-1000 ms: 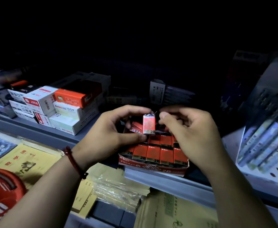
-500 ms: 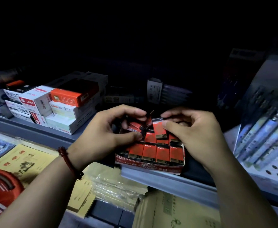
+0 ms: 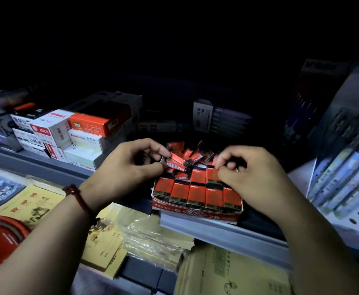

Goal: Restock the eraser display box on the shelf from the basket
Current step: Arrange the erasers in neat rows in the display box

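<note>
The eraser display box (image 3: pixel 195 217) is set at the front edge of the shelf (image 3: pixel 217 233), toward 5 o'clock of the view's centre. Its front rows are filled with upright red-sleeved erasers marked 2B, packed tight side by side. At its 12 o'clock end a heap of erasers (image 3: pixel 192 153) is left tumbled at odd angles.

A loose eraser (image 3: pixel 175 163), laid flat with its barcode face up, is pinched between thumb and forefinger of the left hand (image 3: pixel 127 169). That grip is closed narrowly on it, probably so that it is kept ready above the box.

The right hand (image 3: pixel 253 177) is curled at 3 o'clock of the left, its fingertips (image 3: pixel 220 160) nipped onto the top of a second-row eraser (image 3: pixel 212 177), seemingly so that it is seated upright and square in line.

The red basket (image 3: pixel 2 241) is glimpsed at 8 o'clock, well apart from the box. Stacked stationery cartons (image 3: pixel 89 128) are shelved at 10 o'clock of the box.
</note>
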`<state>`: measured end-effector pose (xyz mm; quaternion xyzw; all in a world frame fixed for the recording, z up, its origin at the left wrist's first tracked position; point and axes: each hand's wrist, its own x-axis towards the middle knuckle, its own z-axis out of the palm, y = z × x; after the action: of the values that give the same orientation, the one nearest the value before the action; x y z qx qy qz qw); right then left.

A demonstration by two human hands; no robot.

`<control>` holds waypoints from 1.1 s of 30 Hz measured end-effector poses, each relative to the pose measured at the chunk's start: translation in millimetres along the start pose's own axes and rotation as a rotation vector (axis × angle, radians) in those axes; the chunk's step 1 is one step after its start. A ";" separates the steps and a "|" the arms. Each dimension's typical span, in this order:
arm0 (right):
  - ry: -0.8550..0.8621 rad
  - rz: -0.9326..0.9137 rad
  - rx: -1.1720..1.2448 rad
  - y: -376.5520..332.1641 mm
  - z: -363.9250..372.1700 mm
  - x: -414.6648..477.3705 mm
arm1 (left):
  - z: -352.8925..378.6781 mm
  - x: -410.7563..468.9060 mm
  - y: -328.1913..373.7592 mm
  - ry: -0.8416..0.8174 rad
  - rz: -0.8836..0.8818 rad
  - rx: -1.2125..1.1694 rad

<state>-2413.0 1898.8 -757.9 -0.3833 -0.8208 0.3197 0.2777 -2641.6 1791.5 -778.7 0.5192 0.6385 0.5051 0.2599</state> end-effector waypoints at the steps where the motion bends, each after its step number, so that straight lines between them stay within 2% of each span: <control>1: 0.009 0.006 0.001 -0.5 0.0 -0.3 | 1.0 0.0 0.6 0.012 -0.006 0.005; 6: 0.100 -0.108 -0.031 -13.0 3.0 -0.9 | 4.8 2.5 3.7 0.069 -0.007 0.001; 12: 0.048 -0.228 -0.227 -32.9 26.6 4.1 | 8.6 4.6 0.4 0.126 0.066 0.031; 18: 0.091 -0.195 -0.417 -43.3 42.7 6.6 | 9.6 3.0 -0.4 0.116 0.053 -0.023; 22: 0.141 -0.195 -0.310 -40.1 40.0 9.3 | 4.3 0.7 -2.4 0.050 0.014 -0.088; 26: 0.174 -0.060 -0.113 -38.0 19.2 9.5 | -5.0 -0.7 -4.6 -0.081 0.004 -0.037; 31: 0.282 0.344 0.082 -33.9 -6.3 9.4 | -7.6 -1.4 -0.1 -0.173 0.050 0.220; 33: 0.250 0.405 0.066 -29.0 -12.6 8.2 | -7.0 -1.4 3.4 -0.191 0.048 0.292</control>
<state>-2421.7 1894.8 -726.8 -0.5675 -0.6756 0.3453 0.3198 -2645.7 1787.4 -773.4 0.6122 0.6648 0.3615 0.2293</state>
